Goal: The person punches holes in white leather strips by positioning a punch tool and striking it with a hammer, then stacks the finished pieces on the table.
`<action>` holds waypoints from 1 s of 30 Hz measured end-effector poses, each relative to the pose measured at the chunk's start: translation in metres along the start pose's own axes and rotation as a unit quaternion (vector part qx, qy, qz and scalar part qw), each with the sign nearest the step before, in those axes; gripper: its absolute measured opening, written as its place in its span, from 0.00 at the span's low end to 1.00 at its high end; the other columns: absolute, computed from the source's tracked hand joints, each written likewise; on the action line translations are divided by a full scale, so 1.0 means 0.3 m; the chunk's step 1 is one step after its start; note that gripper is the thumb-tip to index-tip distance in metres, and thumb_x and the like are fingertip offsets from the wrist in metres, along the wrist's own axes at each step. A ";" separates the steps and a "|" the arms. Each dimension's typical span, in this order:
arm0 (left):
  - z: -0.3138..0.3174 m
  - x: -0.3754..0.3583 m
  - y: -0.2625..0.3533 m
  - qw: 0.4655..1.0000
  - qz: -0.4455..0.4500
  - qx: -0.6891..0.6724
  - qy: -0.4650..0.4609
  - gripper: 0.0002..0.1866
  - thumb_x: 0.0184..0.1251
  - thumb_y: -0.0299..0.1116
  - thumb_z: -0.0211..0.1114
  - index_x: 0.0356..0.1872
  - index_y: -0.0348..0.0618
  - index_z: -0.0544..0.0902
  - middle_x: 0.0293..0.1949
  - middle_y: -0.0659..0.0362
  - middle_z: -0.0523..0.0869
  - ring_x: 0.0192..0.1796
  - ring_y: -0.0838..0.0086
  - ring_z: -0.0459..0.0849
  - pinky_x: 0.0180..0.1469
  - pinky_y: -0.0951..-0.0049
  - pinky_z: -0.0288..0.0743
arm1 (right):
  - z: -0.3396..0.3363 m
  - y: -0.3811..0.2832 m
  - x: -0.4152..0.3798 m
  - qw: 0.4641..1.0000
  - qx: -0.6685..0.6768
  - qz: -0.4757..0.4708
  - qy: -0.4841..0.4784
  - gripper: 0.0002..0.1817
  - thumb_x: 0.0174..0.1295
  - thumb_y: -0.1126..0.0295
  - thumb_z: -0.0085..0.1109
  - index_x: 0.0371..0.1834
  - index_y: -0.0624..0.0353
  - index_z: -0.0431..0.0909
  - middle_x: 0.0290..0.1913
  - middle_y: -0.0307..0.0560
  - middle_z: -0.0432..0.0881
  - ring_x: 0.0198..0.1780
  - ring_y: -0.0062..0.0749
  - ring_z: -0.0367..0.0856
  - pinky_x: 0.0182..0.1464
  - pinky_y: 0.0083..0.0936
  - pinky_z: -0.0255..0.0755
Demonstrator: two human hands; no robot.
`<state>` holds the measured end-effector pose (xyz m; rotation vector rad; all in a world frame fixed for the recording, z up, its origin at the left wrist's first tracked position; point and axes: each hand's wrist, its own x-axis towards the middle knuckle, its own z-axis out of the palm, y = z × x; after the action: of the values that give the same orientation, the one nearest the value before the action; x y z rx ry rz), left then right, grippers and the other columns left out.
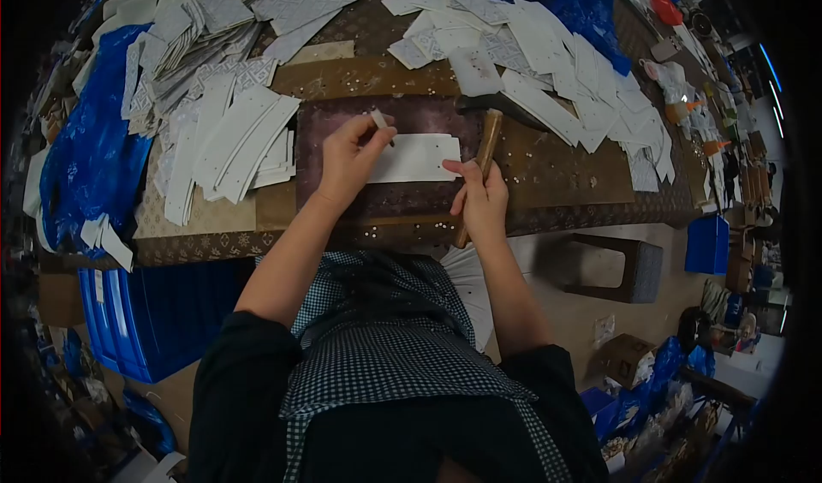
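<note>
My left hand [349, 159] is closed around a short punch [379, 119] with a pale upper end, held over the left part of a white rectangular sheet [418, 158]. The sheet lies flat on a dark maroon mat [368, 199]. In my right hand [481, 199] is a hammer [489, 145] with a wooden handle, tilted across the mat's right edge; a dark curved piece lies at its upper end. My right thumb and a finger reach to the sheet's right edge. The punch's tip is hard to make out.
Stacks of white and patterned pieces [244, 145] lie left, and more pieces [548, 42] lie right. A white block [475, 72] sits behind the mat. Blue plastic [98, 140] drapes the left side. Below are a blue bin [154, 320] and a stool [640, 271].
</note>
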<state>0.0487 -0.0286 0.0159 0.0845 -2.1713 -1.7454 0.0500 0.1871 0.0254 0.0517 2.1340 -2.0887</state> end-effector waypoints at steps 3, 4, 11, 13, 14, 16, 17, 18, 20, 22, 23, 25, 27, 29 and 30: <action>0.099 0.045 0.007 0.998 0.029 0.012 -0.060 0.08 0.65 0.29 0.69 0.41 0.35 0.86 0.36 0.61 0.86 0.37 0.82 0.81 0.41 0.80 0.75 | -0.001 0.002 0.000 1.000 0.002 0.005 0.001 0.17 0.76 0.58 0.48 0.46 0.64 0.70 0.45 0.48 0.87 0.16 0.19 0.73 0.20 0.16 0.68; 0.124 0.055 0.005 0.996 0.041 0.015 -0.077 0.08 0.65 0.29 0.69 0.41 0.35 0.86 0.35 0.60 0.86 0.37 0.82 0.81 0.40 0.80 0.75 | -0.002 0.004 0.001 1.000 0.003 0.004 -0.001 0.17 0.76 0.58 0.48 0.48 0.64 0.70 0.45 0.49 0.87 0.16 0.18 0.72 0.19 0.16 0.68; 0.167 0.061 -0.019 0.993 0.067 0.041 -0.093 0.07 0.64 0.28 0.69 0.38 0.36 0.86 0.32 0.60 0.84 0.33 0.80 0.78 0.36 0.78 0.73 | -0.005 0.000 0.000 1.000 0.015 0.007 -0.005 0.16 0.75 0.60 0.49 0.47 0.64 0.71 0.45 0.48 0.87 0.16 0.19 0.73 0.20 0.16 0.68; 0.169 0.061 -0.017 0.992 0.068 0.041 -0.097 0.07 0.64 0.29 0.69 0.39 0.36 0.86 0.32 0.60 0.84 0.33 0.80 0.79 0.36 0.77 0.73 | -0.005 0.001 0.000 1.000 0.018 0.006 -0.002 0.14 0.74 0.61 0.49 0.45 0.64 0.72 0.44 0.46 0.88 0.16 0.19 0.74 0.20 0.17 0.69; 0.171 0.061 -0.015 0.992 0.068 0.041 -0.099 0.07 0.64 0.29 0.69 0.39 0.36 0.86 0.32 0.60 0.84 0.33 0.79 0.79 0.36 0.77 0.73 | -0.005 -0.001 0.000 1.000 0.017 0.005 -0.002 0.14 0.74 0.61 0.50 0.45 0.64 0.72 0.44 0.46 0.88 0.16 0.19 0.74 0.20 0.17 0.69; 0.177 0.061 -0.009 0.991 0.070 0.046 -0.101 0.07 0.64 0.29 0.69 0.38 0.37 0.86 0.32 0.59 0.84 0.33 0.77 0.80 0.37 0.76 0.74 | -0.006 0.000 0.000 1.000 0.016 0.005 -0.002 0.14 0.74 0.61 0.49 0.44 0.64 0.72 0.44 0.46 0.88 0.16 0.19 0.74 0.20 0.17 0.69; 0.179 0.062 -0.005 0.991 0.070 0.049 -0.102 0.06 0.63 0.29 0.69 0.38 0.37 0.86 0.32 0.58 0.84 0.33 0.76 0.81 0.37 0.75 0.74 | -0.006 0.003 0.001 1.000 0.016 0.005 -0.002 0.14 0.74 0.61 0.49 0.44 0.64 0.72 0.44 0.46 0.88 0.16 0.20 0.75 0.20 0.17 0.69; 0.179 0.065 -0.003 0.987 0.092 0.078 -0.108 0.06 0.63 0.28 0.69 0.38 0.37 0.86 0.32 0.58 0.84 0.33 0.73 0.82 0.37 0.74 0.75 | -0.006 0.005 0.002 1.000 0.016 0.006 -0.002 0.14 0.74 0.61 0.49 0.44 0.65 0.72 0.44 0.45 0.87 0.16 0.20 0.75 0.20 0.17 0.69; 0.179 0.077 -0.002 0.974 0.134 0.135 -0.120 0.05 0.63 0.28 0.69 0.37 0.38 0.86 0.32 0.56 0.84 0.33 0.69 0.83 0.37 0.73 0.75 | -0.002 -0.009 -0.002 1.000 0.018 0.006 0.001 0.14 0.74 0.62 0.50 0.44 0.64 0.72 0.42 0.46 0.88 0.16 0.19 0.74 0.20 0.18 0.69; 0.190 0.087 -0.014 0.966 0.177 0.147 -0.115 0.05 0.62 0.28 0.68 0.37 0.40 0.86 0.32 0.55 0.84 0.34 0.65 0.83 0.37 0.71 0.76 | -0.013 -0.020 -0.005 1.000 0.010 0.020 -0.013 0.13 0.74 0.63 0.51 0.44 0.64 0.73 0.38 0.46 0.87 0.16 0.19 0.73 0.19 0.18 0.68; 0.194 0.094 -0.019 0.961 0.200 0.154 -0.112 0.05 0.62 0.28 0.68 0.37 0.40 0.86 0.32 0.55 0.84 0.34 0.64 0.83 0.37 0.71 0.77 | -0.033 -0.026 -0.001 0.999 0.002 0.032 -0.029 0.12 0.73 0.64 0.51 0.45 0.64 0.73 0.35 0.45 0.86 0.16 0.18 0.72 0.19 0.18 0.67; 0.211 0.100 -0.039 0.961 0.230 0.126 -0.092 0.06 0.61 0.28 0.69 0.37 0.40 0.84 0.30 0.54 0.81 0.33 0.60 0.81 0.35 0.66 0.75 | -0.075 -0.089 0.013 0.998 -0.028 0.019 -0.062 0.11 0.73 0.64 0.52 0.45 0.63 0.73 0.30 0.44 0.84 0.15 0.16 0.71 0.18 0.17 0.65; 0.212 0.089 -0.050 0.961 0.234 0.115 -0.091 0.06 0.61 0.29 0.69 0.36 0.40 0.84 0.28 0.54 0.80 0.32 0.59 0.80 0.35 0.64 0.75 | -0.117 -0.264 -0.001 0.994 -0.060 -0.034 -0.080 0.12 0.73 0.64 0.53 0.44 0.63 0.73 0.26 0.41 0.81 0.15 0.14 0.68 0.17 0.16 0.62; 0.204 0.091 -0.030 0.960 0.225 0.122 -0.110 0.06 0.60 0.29 0.69 0.36 0.39 0.84 0.28 0.54 0.80 0.32 0.59 0.80 0.35 0.64 0.75 | -0.139 -0.463 -0.031 0.989 -0.041 -0.123 -0.076 0.12 0.73 0.63 0.53 0.45 0.63 0.72 0.26 0.40 0.79 0.15 0.13 0.67 0.17 0.15 0.60; 0.204 0.089 -0.030 0.963 0.216 0.118 -0.111 0.06 0.60 0.29 0.69 0.35 0.39 0.84 0.28 0.54 0.80 0.32 0.59 0.80 0.35 0.64 0.75 | -0.143 -0.540 -0.048 0.982 -0.009 -0.171 -0.074 0.12 0.73 0.63 0.53 0.45 0.62 0.71 0.25 0.40 0.77 0.15 0.13 0.67 0.17 0.14 0.60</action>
<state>0.0034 0.0196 0.0028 -0.5115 -2.3235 -1.2990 0.0390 0.2265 0.1886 -0.4923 2.1970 -2.1632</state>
